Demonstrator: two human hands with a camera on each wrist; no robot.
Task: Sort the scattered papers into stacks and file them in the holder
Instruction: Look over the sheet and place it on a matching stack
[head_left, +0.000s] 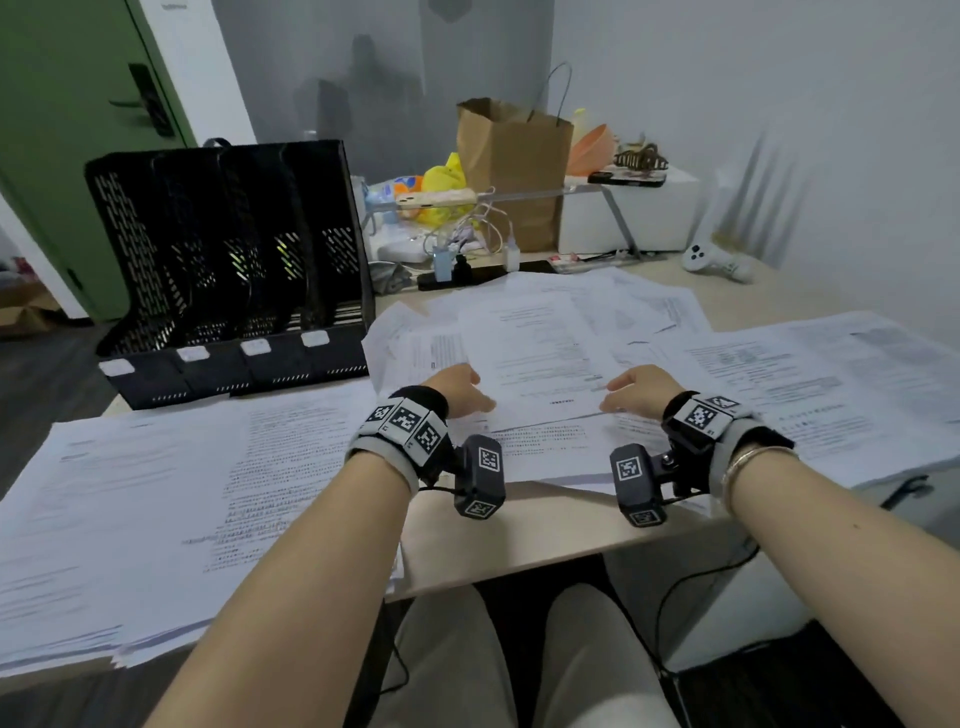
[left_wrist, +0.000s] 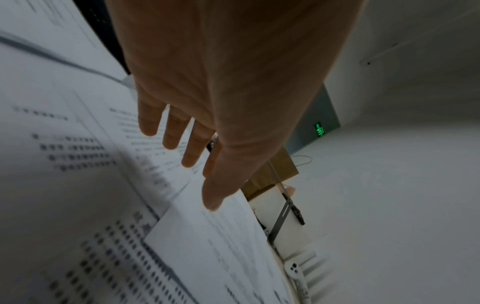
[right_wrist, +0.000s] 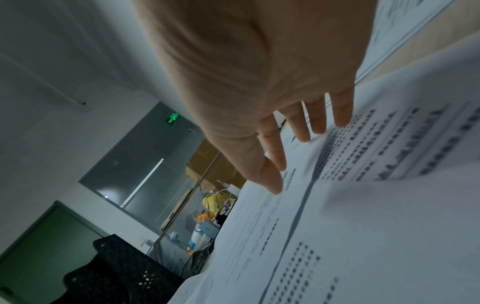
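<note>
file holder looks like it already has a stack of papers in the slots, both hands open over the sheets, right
Not quite. The head view shows the file holder with empty slots; the papers lie on the desk. Both the left hand and right hand are open over them.

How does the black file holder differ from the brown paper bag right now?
The file holder is black perforated mesh with labelled slots; the paper bag is plain brown with a thin handle. The holder stands at the desk's left edge, the bag further back, behind cables. Both stand upright; no papers show in either.
</note>
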